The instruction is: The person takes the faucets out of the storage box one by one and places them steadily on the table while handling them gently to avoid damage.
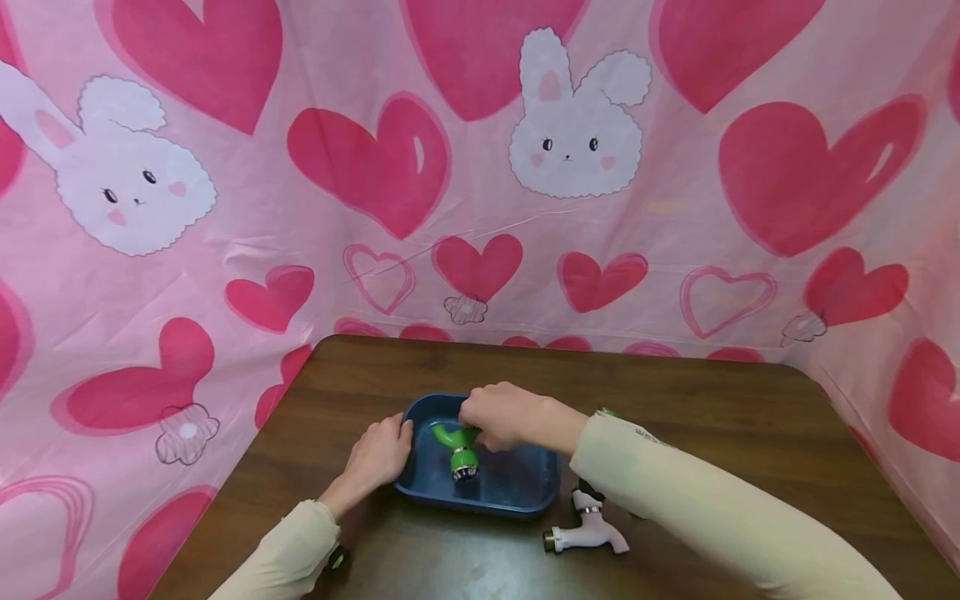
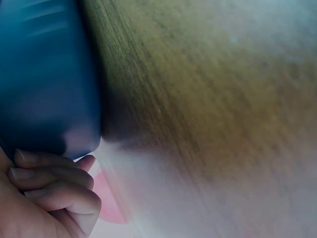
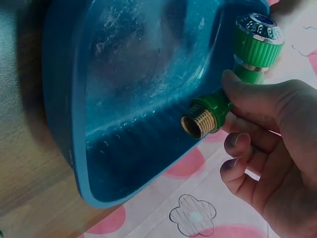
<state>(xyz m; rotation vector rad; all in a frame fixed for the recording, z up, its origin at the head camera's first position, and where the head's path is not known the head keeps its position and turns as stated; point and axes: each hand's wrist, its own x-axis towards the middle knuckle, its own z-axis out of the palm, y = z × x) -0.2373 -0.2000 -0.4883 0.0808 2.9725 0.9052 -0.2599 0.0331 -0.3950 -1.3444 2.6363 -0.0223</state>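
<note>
A blue plastic basin (image 1: pixel 495 505) stands on the table. Over it my right hand (image 1: pixel 506 415) pinches a green faucet (image 1: pixel 463 458) between thumb and fingers. In the right wrist view the faucet's threaded brass end (image 3: pixel 199 124) sticks out past the fingers, and its ribbed green knob has a silvery cap. At the basin's left side my left hand (image 1: pixel 377 452) holds the rim; its curled fingers (image 2: pixel 59 186) lie against the outer wall in the left wrist view. To the right of the basin lies a pale pink faucet (image 1: pixel 588 533) with a brass end and a dark knob.
The brown wooden table (image 1: pixel 712 417) runs back to a pink cloth (image 1: pixel 525 250) with hearts and rabbits. A bit of green (image 1: pixel 609 412) shows behind the right sleeve, mostly hidden. By the left sleeve a small dark object (image 1: pixel 339 557) peeks out.
</note>
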